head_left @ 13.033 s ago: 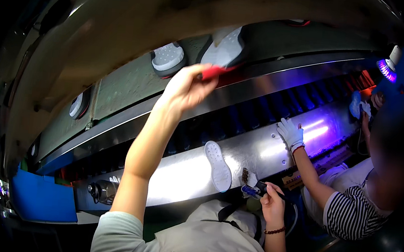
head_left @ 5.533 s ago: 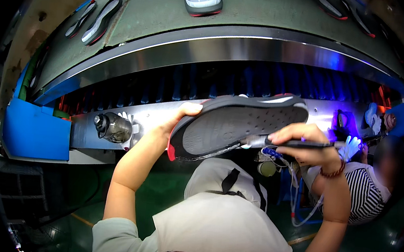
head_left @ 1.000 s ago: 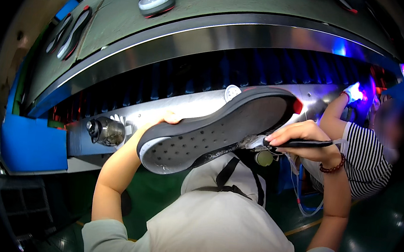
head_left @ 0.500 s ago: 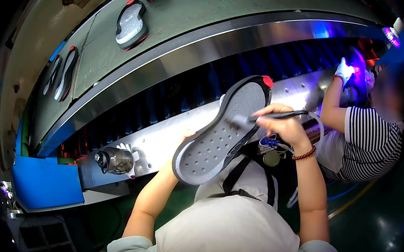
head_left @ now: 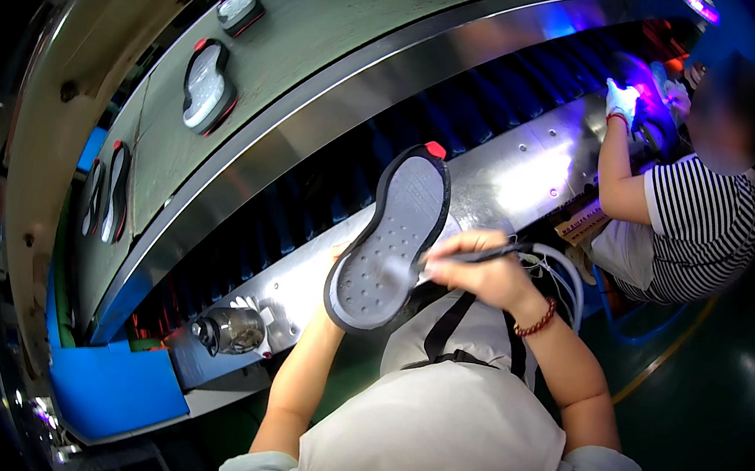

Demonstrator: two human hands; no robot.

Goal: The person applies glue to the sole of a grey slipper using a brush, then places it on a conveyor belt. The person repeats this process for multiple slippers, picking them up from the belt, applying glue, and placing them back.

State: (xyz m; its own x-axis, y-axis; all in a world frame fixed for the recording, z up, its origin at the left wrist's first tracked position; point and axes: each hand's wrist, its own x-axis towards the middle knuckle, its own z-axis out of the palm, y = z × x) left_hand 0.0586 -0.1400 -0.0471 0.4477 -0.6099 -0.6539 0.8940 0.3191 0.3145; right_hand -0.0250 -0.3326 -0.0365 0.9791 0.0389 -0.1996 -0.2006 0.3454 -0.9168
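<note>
**Grey sole held up, brush at its face**

The left hand, mostly hidden behind the thing, grasps a grey studded rubber shoe sole with a dark rim and red tip, tilted in the air above the person's lap. The right hand is clenched round a thin dark brush whose end meets the sole's mid face. By my reading the coating is under way; how much of the surface is covered cannot be told. On the grey conveyor belt beyond lie other soles, well apart. A shiny metal ledge and a small metal pot sit near. A co-worker's gloved hand works further along, not obstructing.
</note>
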